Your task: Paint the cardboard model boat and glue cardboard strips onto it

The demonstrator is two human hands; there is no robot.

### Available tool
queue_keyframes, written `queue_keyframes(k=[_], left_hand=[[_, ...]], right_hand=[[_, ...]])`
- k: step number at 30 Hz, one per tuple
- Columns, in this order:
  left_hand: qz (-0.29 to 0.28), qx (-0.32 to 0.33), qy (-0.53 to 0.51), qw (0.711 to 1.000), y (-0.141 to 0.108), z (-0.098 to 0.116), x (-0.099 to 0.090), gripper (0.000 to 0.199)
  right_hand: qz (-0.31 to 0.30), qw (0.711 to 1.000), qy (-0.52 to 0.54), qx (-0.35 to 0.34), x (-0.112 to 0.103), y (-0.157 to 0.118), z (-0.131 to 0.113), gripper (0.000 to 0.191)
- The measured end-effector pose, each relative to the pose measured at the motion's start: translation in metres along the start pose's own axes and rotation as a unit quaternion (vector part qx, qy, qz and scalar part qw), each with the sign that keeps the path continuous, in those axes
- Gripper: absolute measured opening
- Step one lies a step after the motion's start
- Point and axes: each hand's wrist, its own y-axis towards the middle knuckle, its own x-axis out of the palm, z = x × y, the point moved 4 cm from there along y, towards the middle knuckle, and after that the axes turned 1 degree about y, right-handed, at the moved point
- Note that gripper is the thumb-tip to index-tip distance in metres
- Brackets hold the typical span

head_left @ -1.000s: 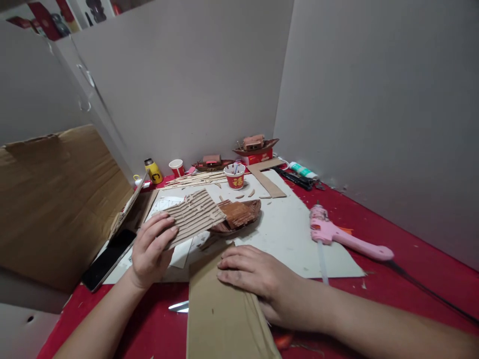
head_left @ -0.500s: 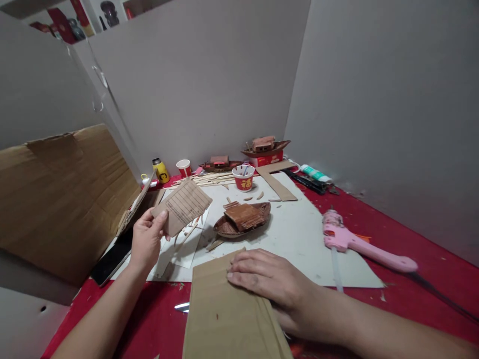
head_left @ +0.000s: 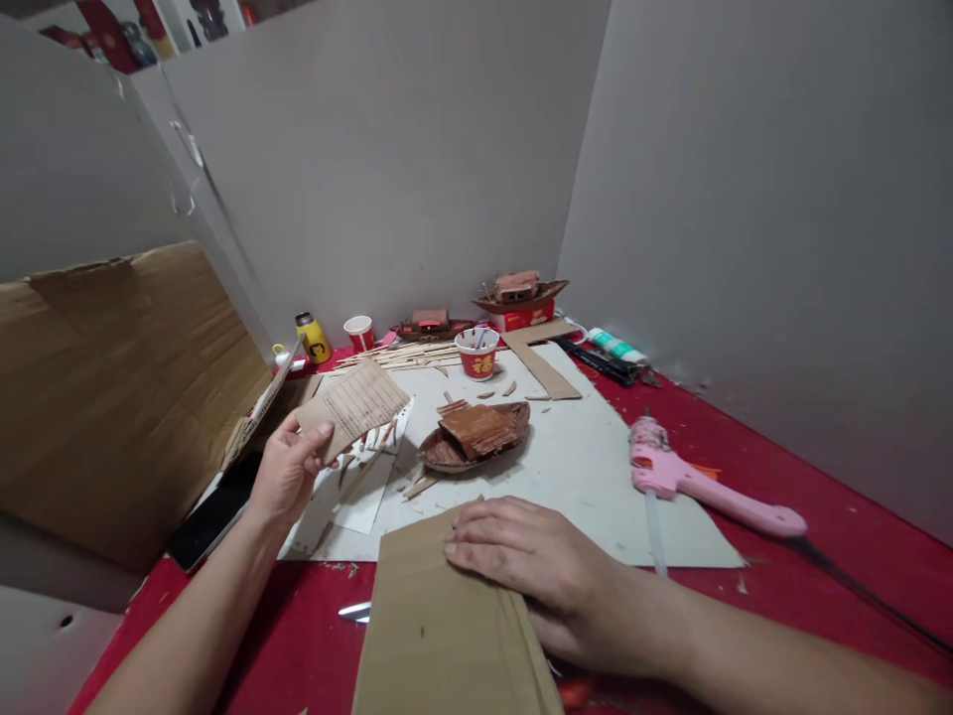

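Note:
My left hand (head_left: 287,472) pinches the lower left corner of a small brown cardboard piece (head_left: 358,405) with printed lines, raised above the white sheet. My right hand (head_left: 528,566) rests on the edge of a larger folded cardboard piece (head_left: 447,636) at the bottom centre, its fingers together on top and its thumb side partly hidden. Beyond my hands, a brown model boat (head_left: 476,434) with a slatted roof sits on the white sheet (head_left: 581,477). Just left of the larger cardboard, a metal blade tip (head_left: 355,612) shows on the red tabletop.
A pink glue gun (head_left: 715,492) lies at the right, its cord trailing. Behind are a red-and-white cup (head_left: 477,355), thin sticks (head_left: 402,356), two more boats, a yellow bottle (head_left: 313,339) and a cardboard strip (head_left: 547,372). A phone (head_left: 212,511) and large cardboard (head_left: 126,397) are left.
The view has shifted slightly, so most things appear a little further left. The small cardboard piece has tilted slightly in my left hand. My right hand keeps its place on the larger cardboard.

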Motion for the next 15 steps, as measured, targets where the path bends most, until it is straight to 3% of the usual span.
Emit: queue_keyframes(k=[6,8,9,10,12,13,15], left_hand=[[0.108,0.135,-0.017,0.985,0.015,0.025,-0.035,0.032],[0.152,0.199,-0.017,0.968,0.018,0.034,-0.051,0.025],[0.174,0.234,-0.014,0.957,0.018,0.038,-0.058,0.023],[0.194,0.268,-0.009,0.944,0.017,0.043,-0.064,0.02],[0.229,0.333,0.007,0.915,0.013,0.051,-0.073,0.017],[0.243,0.362,0.016,0.9,0.011,0.056,-0.076,0.016],[0.264,0.411,0.03,0.872,0.004,0.063,-0.08,0.014]], right_hand=[[0.017,0.998,0.065,-0.003,-0.001,-0.005,0.003,0.048],[0.028,0.989,0.132,0.055,0.001,-0.005,0.007,0.036],[0.027,0.977,0.174,0.119,0.005,-0.005,0.011,0.026],[0.027,0.952,0.215,0.216,0.009,-0.005,0.017,0.017],[0.037,0.864,0.301,0.402,0.02,-0.007,0.026,0.025],[0.047,0.815,0.343,0.464,0.026,-0.006,0.028,0.032],[0.069,0.738,0.419,0.525,0.033,0.004,0.03,0.044]])
